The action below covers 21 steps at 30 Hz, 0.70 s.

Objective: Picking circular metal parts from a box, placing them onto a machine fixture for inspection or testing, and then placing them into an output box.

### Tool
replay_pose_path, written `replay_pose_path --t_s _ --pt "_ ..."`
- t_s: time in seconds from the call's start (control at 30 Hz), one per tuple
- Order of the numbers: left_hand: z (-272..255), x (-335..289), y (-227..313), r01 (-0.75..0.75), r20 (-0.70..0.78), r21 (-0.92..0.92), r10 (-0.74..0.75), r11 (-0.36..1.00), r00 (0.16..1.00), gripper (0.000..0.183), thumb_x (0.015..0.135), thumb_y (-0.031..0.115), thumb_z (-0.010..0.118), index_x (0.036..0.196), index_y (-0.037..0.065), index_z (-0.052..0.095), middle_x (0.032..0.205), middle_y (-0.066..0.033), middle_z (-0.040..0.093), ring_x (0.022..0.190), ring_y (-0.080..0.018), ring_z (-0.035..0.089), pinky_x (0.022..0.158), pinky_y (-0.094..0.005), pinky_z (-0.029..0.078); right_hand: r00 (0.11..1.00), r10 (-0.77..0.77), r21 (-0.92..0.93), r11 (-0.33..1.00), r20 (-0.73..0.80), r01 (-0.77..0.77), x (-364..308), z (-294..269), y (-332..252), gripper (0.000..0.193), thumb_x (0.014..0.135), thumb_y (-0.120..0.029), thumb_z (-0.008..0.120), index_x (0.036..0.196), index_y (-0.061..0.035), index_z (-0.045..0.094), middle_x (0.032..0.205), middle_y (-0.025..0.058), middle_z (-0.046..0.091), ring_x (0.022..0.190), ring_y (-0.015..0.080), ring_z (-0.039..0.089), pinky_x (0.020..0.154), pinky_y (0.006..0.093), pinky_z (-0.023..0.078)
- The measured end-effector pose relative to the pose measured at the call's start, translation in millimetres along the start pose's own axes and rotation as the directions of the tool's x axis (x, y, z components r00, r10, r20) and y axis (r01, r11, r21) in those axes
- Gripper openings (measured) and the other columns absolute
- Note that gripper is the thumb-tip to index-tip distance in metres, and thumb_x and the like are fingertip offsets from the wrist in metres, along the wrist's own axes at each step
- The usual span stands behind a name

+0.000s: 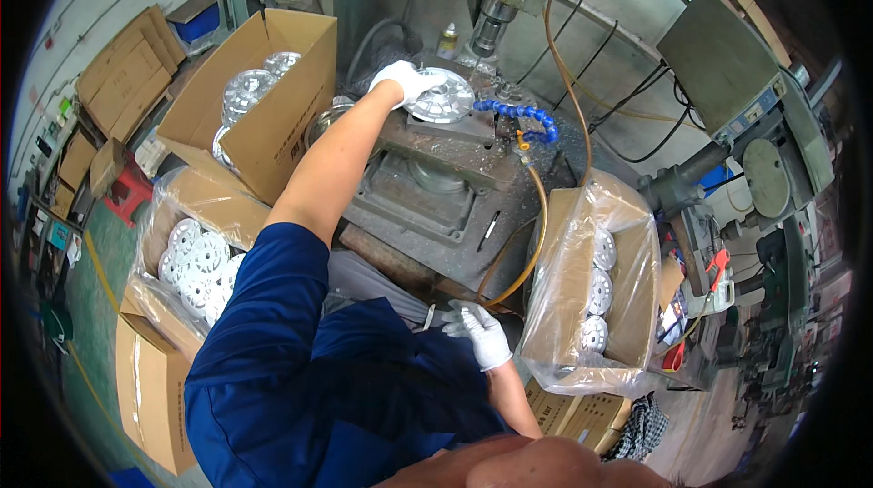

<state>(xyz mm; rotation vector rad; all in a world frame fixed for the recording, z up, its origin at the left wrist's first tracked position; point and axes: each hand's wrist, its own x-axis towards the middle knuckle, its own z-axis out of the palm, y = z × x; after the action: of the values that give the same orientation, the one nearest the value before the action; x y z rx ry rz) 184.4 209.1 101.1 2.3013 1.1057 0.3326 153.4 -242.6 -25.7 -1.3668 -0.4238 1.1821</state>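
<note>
My left hand (405,84), in a white glove, reaches far forward and grips the left edge of a round silver metal disc (440,99). The disc has a hub and cut-outs and lies on a metal block (450,131) on the machine table, below the drill press spindle (492,29). A blue segmented coolant hose (523,110) ends beside the disc's right edge. Near my lap rests my gloved right hand (482,335), fingers loosely stretched toward the left, with nothing visible in them. A small pale stick-like piece (429,317) lies just beyond its fingertips.
At left, an open cardboard box (305,42) holds silver discs; a plastic-lined carton (164,206) nearer me holds more. Another lined carton (637,306) with discs stands at right. A marker pen (489,230) and metal shavings lie on the table. A brown hose (542,224) hangs near the right carton.
</note>
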Motion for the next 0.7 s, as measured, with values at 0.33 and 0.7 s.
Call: replay_pose_path --t_s 0.33,0.7 --pt "-10 -20 -5 -0.057 -0.385 -0.041 0.037 0.998 0.922 0.046 0.094 0.042 0.037 0.112 0.006 0.061 0.117 -0.0204 0.06 0.111 -0.0362 0.056 0.096 -0.0429 0.043 0.999 0.017 -0.037 0.999 -0.028 -0.018 -14 -3 3 0.03 0.099 -0.018 0.05 0.123 -0.001 0.055 0.103 0.0094 0.067 0.08 0.0141 0.064 0.074 0.0267 0.051" --pt "47 -215 -88 0.314 0.384 -0.88 0.144 0.355 0.912 0.034 0.099 0.031 0.045 0.117 0.006 0.06 0.097 -0.0096 0.066 0.084 -0.0166 0.063 0.071 -0.0288 0.05 0.705 -0.698 -0.802 0.345 0.128 0.488 -32 -1 -75 0.064 0.084 -0.029 0.064 0.139 -0.0075 0.038 0.13 0.0216 0.046 0.106 0.0378 0.057 0.087 0.042 0.049"
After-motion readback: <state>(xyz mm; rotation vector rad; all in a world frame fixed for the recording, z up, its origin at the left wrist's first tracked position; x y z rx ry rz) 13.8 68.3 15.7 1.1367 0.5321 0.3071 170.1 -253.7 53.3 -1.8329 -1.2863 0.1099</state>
